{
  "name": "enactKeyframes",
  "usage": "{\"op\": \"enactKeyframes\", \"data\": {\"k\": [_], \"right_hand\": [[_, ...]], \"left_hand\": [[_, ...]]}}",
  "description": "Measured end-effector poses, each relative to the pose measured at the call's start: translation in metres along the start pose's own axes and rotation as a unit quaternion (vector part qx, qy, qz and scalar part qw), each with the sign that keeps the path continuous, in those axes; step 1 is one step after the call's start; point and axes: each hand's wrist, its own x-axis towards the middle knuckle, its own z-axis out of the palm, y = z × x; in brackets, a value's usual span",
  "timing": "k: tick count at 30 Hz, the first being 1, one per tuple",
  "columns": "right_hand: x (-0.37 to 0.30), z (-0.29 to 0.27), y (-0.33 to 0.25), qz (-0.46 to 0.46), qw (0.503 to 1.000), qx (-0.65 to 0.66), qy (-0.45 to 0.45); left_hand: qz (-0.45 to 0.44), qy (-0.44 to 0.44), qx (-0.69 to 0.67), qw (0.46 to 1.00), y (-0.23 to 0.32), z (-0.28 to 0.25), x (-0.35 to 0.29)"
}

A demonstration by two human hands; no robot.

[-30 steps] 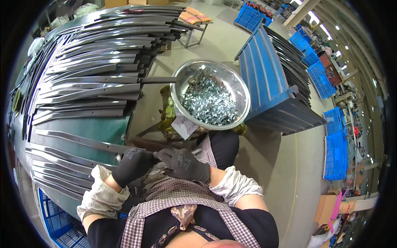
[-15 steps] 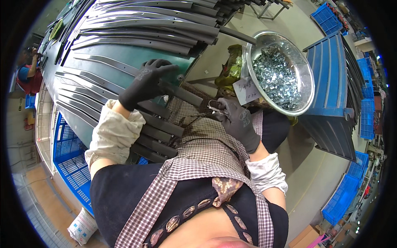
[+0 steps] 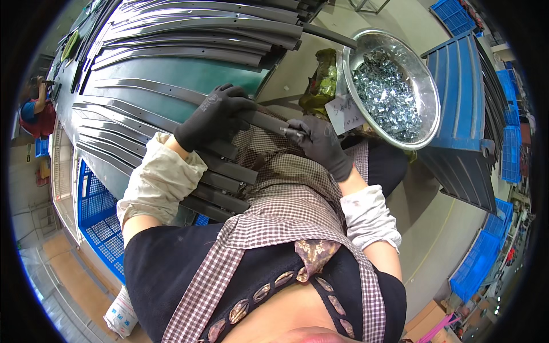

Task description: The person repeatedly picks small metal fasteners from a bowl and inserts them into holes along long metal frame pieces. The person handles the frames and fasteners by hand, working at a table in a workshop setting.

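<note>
My left hand (image 3: 216, 117), in a dark glove, is closed around a long dark grey strip (image 3: 264, 121) near its right end. Gloved too, my right hand (image 3: 323, 143) pinches small shiny metal clips (image 3: 291, 132) against that end; how far they sit on it is hard to make out. Several more dark strips (image 3: 229, 182) lie beside and below my left hand, their ends sticking out over the table edge by my checked apron. To the right, a round metal basin (image 3: 433, 108) holds a heap of similar shiny clips (image 3: 386, 94).
Long dark strips (image 3: 189, 34) cover much of the green table (image 3: 171, 71). A paper tag (image 3: 342, 114) hangs by the basin, next to a yellow-green bag (image 3: 323, 86). A large blue bin (image 3: 454, 103) stands at right, a blue crate (image 3: 100, 223) at left. Another person (image 3: 39, 111) is at far left.
My right hand has brought the clips up against the strip's end, where before they were apart. My left hand has shifted slightly right with the strip.
</note>
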Motion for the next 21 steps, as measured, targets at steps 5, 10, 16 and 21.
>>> {"op": "enactKeyframes", "data": {"k": [5, 10, 16, 21], "right_hand": [[0.002, 0.003, 0.008, 0.055, 0.998, 0.013, 0.019], [-0.024, -0.023, -0.001, 0.076, 0.996, -0.051, 0.005], [-0.030, -0.015, -0.003, 0.026, 0.997, -0.074, -0.009], [-0.024, -0.017, -0.001, 0.049, 0.996, -0.064, -0.046]], "left_hand": [[-0.021, 0.002, -0.004, 1.000, -0.002, 0.002, 0.002], [-0.031, 0.017, 0.013, 0.999, 0.001, 0.003, 0.001], [-0.022, 0.037, -0.007, 0.999, 0.000, 0.004, 0.000], [-0.016, 0.029, 0.002, 0.999, -0.002, 0.005, -0.001]]}}
